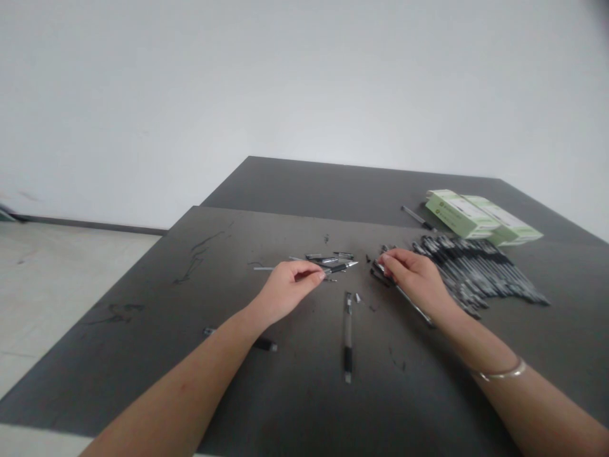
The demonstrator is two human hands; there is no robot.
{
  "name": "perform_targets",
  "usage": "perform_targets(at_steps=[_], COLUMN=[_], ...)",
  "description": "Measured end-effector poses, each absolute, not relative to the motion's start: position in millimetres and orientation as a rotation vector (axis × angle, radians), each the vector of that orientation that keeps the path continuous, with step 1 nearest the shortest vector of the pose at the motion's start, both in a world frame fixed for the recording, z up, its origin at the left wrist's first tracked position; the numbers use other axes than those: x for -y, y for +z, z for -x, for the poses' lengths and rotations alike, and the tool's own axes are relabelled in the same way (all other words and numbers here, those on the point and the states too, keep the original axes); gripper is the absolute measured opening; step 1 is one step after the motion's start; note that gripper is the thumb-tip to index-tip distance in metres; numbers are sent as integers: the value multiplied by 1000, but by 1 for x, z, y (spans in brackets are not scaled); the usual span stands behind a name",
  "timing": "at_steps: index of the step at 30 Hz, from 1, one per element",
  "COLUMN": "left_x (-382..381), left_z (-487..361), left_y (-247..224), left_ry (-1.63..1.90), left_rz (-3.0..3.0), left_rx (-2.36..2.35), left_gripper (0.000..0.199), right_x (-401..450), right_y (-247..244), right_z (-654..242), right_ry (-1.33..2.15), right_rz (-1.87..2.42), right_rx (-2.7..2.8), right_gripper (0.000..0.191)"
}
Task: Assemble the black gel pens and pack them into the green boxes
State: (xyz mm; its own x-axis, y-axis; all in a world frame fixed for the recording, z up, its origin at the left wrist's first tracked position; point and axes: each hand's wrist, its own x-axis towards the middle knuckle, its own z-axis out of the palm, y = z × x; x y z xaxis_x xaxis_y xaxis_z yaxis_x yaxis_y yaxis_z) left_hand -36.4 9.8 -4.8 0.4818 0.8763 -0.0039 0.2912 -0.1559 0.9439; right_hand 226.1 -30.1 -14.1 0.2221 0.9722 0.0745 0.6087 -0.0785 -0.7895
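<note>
The pen point(339, 268) in the left hand point(289, 285) is best held lightly, by the barrel behind its dark grip section, so that the pointed end is left free and in plain sight. Pressure should be spread between thumb and fingers — too hard a pinch on a slim, smooth barrel could make it roll or slip. The wrists are best kept low and steady, and the loose parts point(323, 259) just beyond the pen should not be brushed by the knuckles.

By the left thumb and fingertips, closed in a pinch, the pen is gripped; its tip points to the right, towards the other hand, and the 2 hands are apart. By the right hand point(419, 279), fingers bent and close together, a second pen point(415, 307) is partly covered; whether it is pinched or merely touched cannot be told. Its far end is seen near the fingertips, its near end below the wrist.

Between the forearms, a capped pen point(349, 330) is laid lengthwise on the dark table point(285, 406), with a small white piece point(358, 297) just beside its far end. To the right, many pens point(490, 266) are spread in a row — 2 green-and-white boxes point(464, 214) are set beyond them.
</note>
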Motion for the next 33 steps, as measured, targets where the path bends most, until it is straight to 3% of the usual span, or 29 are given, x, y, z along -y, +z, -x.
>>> perform_targets(at_steps=[10,23,33], left_x=[-15,-17,-17], left_z=[37,38,39], left_y=[-11,-13,-11], left_ry=[791,829,817], left_rz=[-1617,-1604,-1594], left_rx=[-1069,-1058,-1059], left_gripper=[32,33,33], right_x=[23,-8,-24], right_y=[-14,-11,-13], right_z=[-210,-194,-193], right_ry=[444,111,176], right_rz=[1747,1747,1785], right_rx=[1798,2132,2214], right_gripper=[19,21,17])
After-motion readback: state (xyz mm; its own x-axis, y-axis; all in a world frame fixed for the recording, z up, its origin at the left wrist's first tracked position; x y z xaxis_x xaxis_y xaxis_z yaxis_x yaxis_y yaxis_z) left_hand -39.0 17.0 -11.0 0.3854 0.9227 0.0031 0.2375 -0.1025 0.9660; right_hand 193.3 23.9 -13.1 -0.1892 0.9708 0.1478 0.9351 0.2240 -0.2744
